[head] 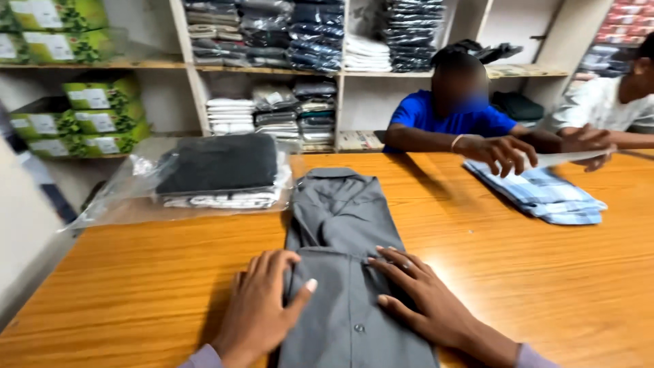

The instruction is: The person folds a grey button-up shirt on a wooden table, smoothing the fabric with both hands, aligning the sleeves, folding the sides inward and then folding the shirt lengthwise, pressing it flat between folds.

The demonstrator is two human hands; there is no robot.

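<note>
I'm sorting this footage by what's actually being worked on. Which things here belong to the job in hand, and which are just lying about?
In hand:
- grey shirt, flat on the wooden table
- left hand and right hand, both pressing on it

Lying about:
- bagged folded clothes to the left
- blue checked shirt, handled by a co-worker's hand
- shelves of stacked clothes
- green boxes
</note>
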